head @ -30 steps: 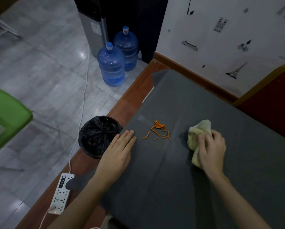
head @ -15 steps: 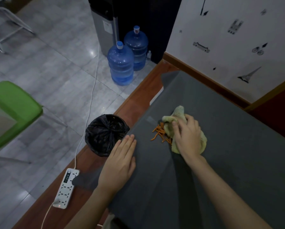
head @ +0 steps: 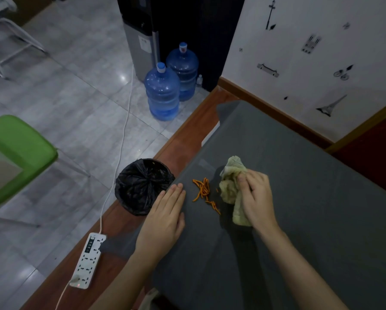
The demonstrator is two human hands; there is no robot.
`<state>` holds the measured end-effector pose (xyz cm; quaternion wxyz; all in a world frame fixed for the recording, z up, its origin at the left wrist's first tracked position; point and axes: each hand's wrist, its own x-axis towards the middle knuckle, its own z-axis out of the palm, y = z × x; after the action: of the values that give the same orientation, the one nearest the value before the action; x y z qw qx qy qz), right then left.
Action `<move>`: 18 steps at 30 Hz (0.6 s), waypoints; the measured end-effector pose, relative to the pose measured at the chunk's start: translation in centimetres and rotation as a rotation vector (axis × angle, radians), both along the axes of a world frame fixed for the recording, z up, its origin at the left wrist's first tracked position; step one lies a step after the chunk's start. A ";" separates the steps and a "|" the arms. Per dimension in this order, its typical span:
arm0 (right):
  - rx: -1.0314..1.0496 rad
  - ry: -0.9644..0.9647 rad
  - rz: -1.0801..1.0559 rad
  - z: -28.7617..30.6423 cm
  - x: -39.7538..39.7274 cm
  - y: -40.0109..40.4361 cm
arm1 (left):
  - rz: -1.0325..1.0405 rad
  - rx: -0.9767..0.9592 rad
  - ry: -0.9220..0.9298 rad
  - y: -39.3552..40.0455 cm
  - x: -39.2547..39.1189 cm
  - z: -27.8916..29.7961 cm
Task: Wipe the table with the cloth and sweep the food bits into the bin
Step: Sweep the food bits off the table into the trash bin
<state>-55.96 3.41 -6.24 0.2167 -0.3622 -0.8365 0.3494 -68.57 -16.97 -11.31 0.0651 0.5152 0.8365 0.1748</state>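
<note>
No readable text anywhere: the white label on the water dispenser (head: 145, 43), the red mark on the far water bottle's cap (head: 183, 48) and the power strip (head: 88, 260) markings are too blurred.

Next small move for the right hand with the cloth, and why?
Probably push the cloth left across the table, driving the orange food bits toward the edge above the bin. The right hand grips the cloth just right of the bits; the left hand lies flat by the edge.
</note>
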 end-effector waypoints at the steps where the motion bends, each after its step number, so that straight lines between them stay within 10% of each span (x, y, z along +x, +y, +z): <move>1: -0.031 0.018 0.000 0.6 0.5 0.1 | 0.001 0.004 -0.003 0.0 0.0 0.0; 18: 0.260 -0.383 0.033 -2.3 5.5 0.2 | 0.001 0.046 -0.035 -0.1 0.0 -0.2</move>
<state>-50.41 3.62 -8.59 0.0931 -0.3771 -0.9061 0.1673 -68.58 -17.06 -11.51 0.0679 0.5131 0.8312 0.2032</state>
